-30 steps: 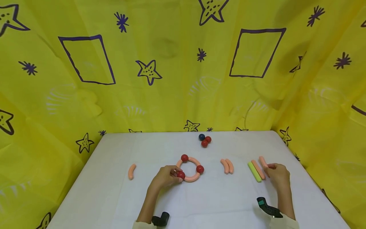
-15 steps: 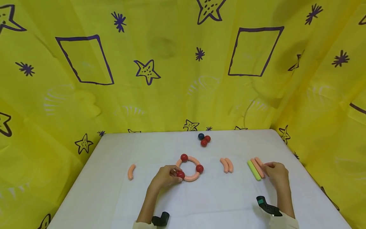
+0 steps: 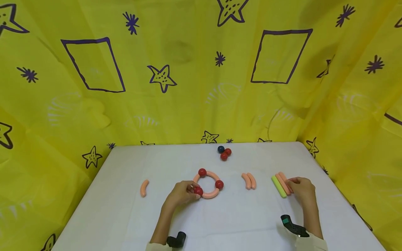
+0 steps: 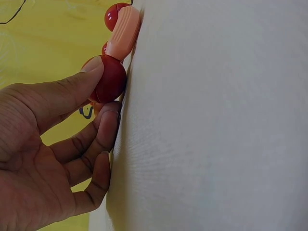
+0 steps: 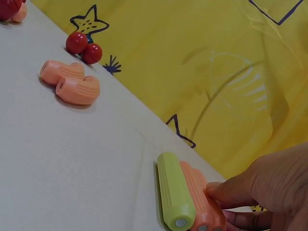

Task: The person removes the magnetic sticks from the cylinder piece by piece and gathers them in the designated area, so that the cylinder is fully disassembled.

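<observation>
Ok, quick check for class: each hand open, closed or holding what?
Left hand: holding a red ball.
Right hand: holding the rightmost pink stick.

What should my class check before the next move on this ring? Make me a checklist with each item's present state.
1. Left hand on the ring: ok, it pinches the near-left red ball.
2. Right hand free: not ok, it pinches the outer straight salmon rod.
3. Straight pieces side by side: ok, green rod, middle salmon rod, then the pinched one.
4. Ring's left curved rod meeting the pinched ball: cannot tell, the hand covers that joint.
5. Spares in view: ok, two curved salmon rods, a lone curved salmon rod, two red balls, a dark blue ball.
</observation>
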A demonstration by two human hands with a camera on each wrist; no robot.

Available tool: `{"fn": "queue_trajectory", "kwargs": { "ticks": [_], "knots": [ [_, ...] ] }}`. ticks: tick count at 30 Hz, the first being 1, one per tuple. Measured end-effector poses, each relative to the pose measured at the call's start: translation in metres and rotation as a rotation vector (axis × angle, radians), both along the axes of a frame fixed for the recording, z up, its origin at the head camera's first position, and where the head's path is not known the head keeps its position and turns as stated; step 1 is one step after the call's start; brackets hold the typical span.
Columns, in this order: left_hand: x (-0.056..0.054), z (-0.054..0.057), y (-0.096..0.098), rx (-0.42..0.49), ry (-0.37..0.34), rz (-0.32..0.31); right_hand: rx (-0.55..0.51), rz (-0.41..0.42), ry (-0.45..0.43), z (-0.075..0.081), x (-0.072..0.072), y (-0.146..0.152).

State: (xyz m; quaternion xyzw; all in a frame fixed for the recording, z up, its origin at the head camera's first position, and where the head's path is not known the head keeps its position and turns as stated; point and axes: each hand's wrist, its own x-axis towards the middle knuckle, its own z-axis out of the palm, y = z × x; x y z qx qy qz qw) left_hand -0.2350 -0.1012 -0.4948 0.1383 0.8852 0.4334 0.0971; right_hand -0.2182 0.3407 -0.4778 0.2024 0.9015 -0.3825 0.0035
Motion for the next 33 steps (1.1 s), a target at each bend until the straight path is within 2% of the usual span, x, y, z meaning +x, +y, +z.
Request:
{"fn": "queue_trajectory", "kwargs": {
  "ticks": [11, 19, 22, 26, 30, 33],
  "knots": [
    [0.001, 0.001, 0.000, -0.003, -0.008, 0.002, -0.003, -0.003, -0.013, 0.002, 0.000, -0.001],
    [-0.001, 0.001, 0.000, -0.009, -0.002, -0.009, -0.007, -0.049, 0.000, -0.001, 0.002, 0.000],
    [-0.001, 0.001, 0.000, -0.011, -0.005, -0.016, 0.020, -0.076, 0.054, -0.003, 0.003, -0.001],
    [-0.001, 0.001, 0.001, -0.013, -0.009, -0.017, 0.060, -0.118, 0.178, -0.003, 0.001, -0.003],
    [-0.001, 0.000, 0.000, -0.018, -0.008, -0.020, 0.062, -0.143, 0.296, 0.001, -0.002, -0.010],
    [-0.002, -0.001, 0.000, -0.022, -0.004, -0.027, 0.043, -0.126, 0.380, 0.008, -0.004, -0.018]
  ]
}}
